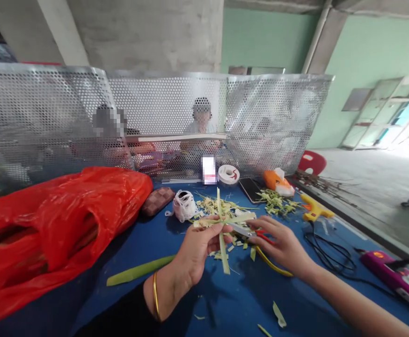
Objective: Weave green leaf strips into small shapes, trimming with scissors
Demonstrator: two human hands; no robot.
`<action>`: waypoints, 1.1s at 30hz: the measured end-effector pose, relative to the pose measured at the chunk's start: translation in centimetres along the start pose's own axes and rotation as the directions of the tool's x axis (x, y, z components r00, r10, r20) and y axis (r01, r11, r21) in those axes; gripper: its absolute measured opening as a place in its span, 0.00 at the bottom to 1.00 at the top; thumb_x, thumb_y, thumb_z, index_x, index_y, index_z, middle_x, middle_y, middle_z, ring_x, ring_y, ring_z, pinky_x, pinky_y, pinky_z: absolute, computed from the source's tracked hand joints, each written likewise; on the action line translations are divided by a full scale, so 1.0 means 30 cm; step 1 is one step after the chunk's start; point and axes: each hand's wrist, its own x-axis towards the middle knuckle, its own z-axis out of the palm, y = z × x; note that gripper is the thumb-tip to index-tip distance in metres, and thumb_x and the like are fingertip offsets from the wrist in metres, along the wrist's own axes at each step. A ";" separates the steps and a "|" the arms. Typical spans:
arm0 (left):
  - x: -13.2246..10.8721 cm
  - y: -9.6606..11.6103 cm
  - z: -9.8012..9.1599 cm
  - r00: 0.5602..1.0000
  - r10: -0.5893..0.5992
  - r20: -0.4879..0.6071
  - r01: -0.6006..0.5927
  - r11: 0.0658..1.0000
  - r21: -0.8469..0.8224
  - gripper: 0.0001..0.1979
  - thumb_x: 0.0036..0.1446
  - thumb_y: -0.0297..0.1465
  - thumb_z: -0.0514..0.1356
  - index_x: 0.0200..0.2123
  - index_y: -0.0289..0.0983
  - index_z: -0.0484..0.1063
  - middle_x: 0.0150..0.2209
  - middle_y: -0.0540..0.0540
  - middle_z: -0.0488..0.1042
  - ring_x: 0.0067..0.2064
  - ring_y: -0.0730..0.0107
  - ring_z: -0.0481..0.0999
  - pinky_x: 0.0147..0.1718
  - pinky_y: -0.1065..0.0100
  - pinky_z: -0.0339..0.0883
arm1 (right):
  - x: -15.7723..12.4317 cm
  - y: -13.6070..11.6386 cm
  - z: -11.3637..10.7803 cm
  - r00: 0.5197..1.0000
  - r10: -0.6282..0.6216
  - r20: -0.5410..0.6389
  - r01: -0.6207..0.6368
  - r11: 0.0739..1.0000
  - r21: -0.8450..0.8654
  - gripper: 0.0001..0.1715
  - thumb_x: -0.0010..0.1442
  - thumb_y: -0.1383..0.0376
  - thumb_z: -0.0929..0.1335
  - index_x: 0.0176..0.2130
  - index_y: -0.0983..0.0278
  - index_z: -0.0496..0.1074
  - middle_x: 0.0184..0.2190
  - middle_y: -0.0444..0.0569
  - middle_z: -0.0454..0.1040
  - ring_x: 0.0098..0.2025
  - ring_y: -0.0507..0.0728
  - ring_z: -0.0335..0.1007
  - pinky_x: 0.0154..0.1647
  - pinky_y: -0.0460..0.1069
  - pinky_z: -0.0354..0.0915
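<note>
My left hand (199, 248), a gold bangle at its wrist, is closed on pale green leaf strips (224, 260). The strips cross at its fingertips and stick out upward, downward and to the right. In my right hand (281, 241) are scissors (241, 230) with red handles; their blades point left, close to the crossing of the strips. Whether the blades touch a strip I cannot tell. Under my right hand curves a yellow band-like piece (273, 264). A long green leaf piece (137, 271) lies left of my left wrist. Cut leaf scraps (232, 206) are heaped behind both hands.
A red plastic bag (64, 220) covers the table's left side. Behind my hands are white string (184, 206), a checkered pouch (158, 201), a ribbon roll (229, 174) and a phone (251, 190). A yellow glue gun (317, 209) and a purple corded device (394, 276) lie right. A perforated screen (165, 103) stands behind.
</note>
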 end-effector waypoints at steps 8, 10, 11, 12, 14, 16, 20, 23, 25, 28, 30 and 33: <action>0.027 -0.004 -0.020 0.992 0.127 -0.005 -0.127 0.991 -0.052 0.17 0.46 0.27 0.67 0.40 0.34 0.69 0.29 0.43 0.79 0.26 0.66 0.76 0.21 0.71 0.67 | 0.096 -0.203 0.182 0.932 0.152 0.328 -0.314 0.792 0.524 0.23 0.61 0.52 0.65 0.24 0.66 0.70 0.21 0.45 0.70 0.27 0.53 0.64 0.30 0.47 0.61; 0.033 -0.013 -0.020 0.996 0.094 0.014 -0.093 0.995 -0.036 0.21 0.43 0.30 0.68 0.42 0.34 0.70 0.30 0.42 0.79 0.24 0.66 0.74 0.16 0.72 0.61 | 0.077 -0.190 0.211 0.945 0.180 0.275 -0.305 0.793 0.528 0.24 0.63 0.52 0.63 0.24 0.66 0.71 0.23 0.46 0.71 0.28 0.53 0.64 0.31 0.47 0.61; 0.034 -0.016 -0.018 0.996 0.085 0.018 -0.084 0.996 -0.028 0.22 0.42 0.31 0.69 0.42 0.33 0.71 0.31 0.41 0.79 0.25 0.66 0.74 0.16 0.72 0.60 | 0.065 -0.181 0.219 0.952 0.186 0.245 -0.290 0.807 0.514 0.25 0.64 0.52 0.62 0.25 0.66 0.71 0.23 0.46 0.70 0.28 0.53 0.64 0.31 0.47 0.60; 0.034 -0.018 -0.016 0.997 0.081 0.017 -0.081 0.997 -0.020 0.22 0.41 0.31 0.70 0.42 0.32 0.72 0.31 0.41 0.79 0.26 0.66 0.75 0.18 0.72 0.61 | 0.054 -0.171 0.222 0.959 0.179 0.221 -0.268 0.829 0.491 0.25 0.64 0.53 0.62 0.25 0.65 0.71 0.23 0.46 0.69 0.27 0.52 0.62 0.30 0.47 0.59; 0.033 -0.020 -0.009 0.998 0.066 0.011 -0.066 0.998 -0.014 0.21 0.39 0.31 0.70 0.39 0.31 0.74 0.29 0.41 0.79 0.27 0.66 0.75 0.22 0.72 0.62 | 0.038 -0.159 0.220 0.972 0.137 0.192 -0.210 0.874 0.439 0.24 0.65 0.54 0.61 0.26 0.65 0.71 0.23 0.45 0.68 0.27 0.52 0.61 0.29 0.46 0.58; 0.030 -0.023 -0.004 0.999 0.050 -0.010 -0.050 0.999 -0.020 0.19 0.39 0.31 0.70 0.36 0.31 0.74 0.27 0.41 0.78 0.27 0.67 0.75 0.24 0.71 0.63 | 0.029 -0.156 0.215 0.980 0.084 0.180 -0.151 0.907 0.394 0.23 0.66 0.56 0.61 0.26 0.65 0.71 0.23 0.45 0.68 0.27 0.52 0.61 0.30 0.47 0.58; 0.028 -0.043 0.000 0.995 0.043 -0.088 -0.044 0.999 -0.013 0.17 0.37 0.28 0.69 0.35 0.32 0.74 0.24 0.45 0.77 0.27 0.67 0.75 0.26 0.71 0.64 | 0.018 -0.172 0.221 0.987 0.011 0.161 -0.066 0.937 0.342 0.24 0.67 0.58 0.59 0.23 0.64 0.67 0.21 0.45 0.66 0.28 0.53 0.61 0.33 0.48 0.59; 0.036 -0.055 -0.008 0.994 0.023 -0.106 -0.023 1.000 0.002 0.14 0.39 0.27 0.68 0.33 0.32 0.73 0.24 0.45 0.77 0.26 0.67 0.75 0.26 0.71 0.64 | 0.008 -0.181 0.236 0.987 0.002 0.159 -0.048 0.957 0.288 0.24 0.67 0.58 0.58 0.22 0.63 0.63 0.21 0.45 0.66 0.28 0.54 0.61 0.32 0.48 0.58; 0.046 -0.051 -0.021 0.998 -0.016 -0.062 0.016 1.000 0.003 0.14 0.42 0.28 0.67 0.36 0.33 0.73 0.25 0.44 0.78 0.25 0.68 0.75 0.23 0.71 0.63 | 0.007 -0.182 0.239 0.984 0.023 0.175 -0.066 0.967 0.246 0.23 0.68 0.59 0.57 0.24 0.62 0.63 0.23 0.46 0.67 0.28 0.54 0.62 0.30 0.48 0.58; 0.061 -0.025 -0.041 0.994 -0.087 0.071 0.087 0.996 0.016 0.16 0.44 0.29 0.67 0.39 0.33 0.73 0.28 0.44 0.78 0.28 0.66 0.76 0.25 0.70 0.66 | 0.017 -0.181 0.209 0.978 0.025 0.209 -0.061 0.984 0.165 0.21 0.67 0.59 0.59 0.23 0.62 0.62 0.23 0.45 0.68 0.25 0.52 0.62 0.27 0.46 0.56; 0.065 -0.006 -0.048 0.990 -0.083 0.114 0.085 0.996 -0.007 0.13 0.47 0.29 0.66 0.39 0.33 0.74 0.31 0.42 0.79 0.33 0.66 0.78 0.35 0.68 0.69 | 0.030 -0.179 0.162 0.984 -0.018 0.180 -0.004 0.993 0.120 0.22 0.67 0.60 0.60 0.22 0.62 0.61 0.20 0.43 0.66 0.22 0.51 0.59 0.24 0.46 0.54; 0.062 0.002 -0.046 0.984 -0.117 0.136 0.114 0.993 0.035 0.15 0.55 0.37 0.60 0.39 0.31 0.75 0.33 0.39 0.80 0.35 0.64 0.79 0.41 0.65 0.68 | 0.055 -0.172 0.075 0.990 -0.131 -0.060 0.135 0.989 0.065 0.19 0.67 0.63 0.58 0.25 0.62 0.64 0.20 0.43 0.64 0.22 0.51 0.60 0.25 0.47 0.54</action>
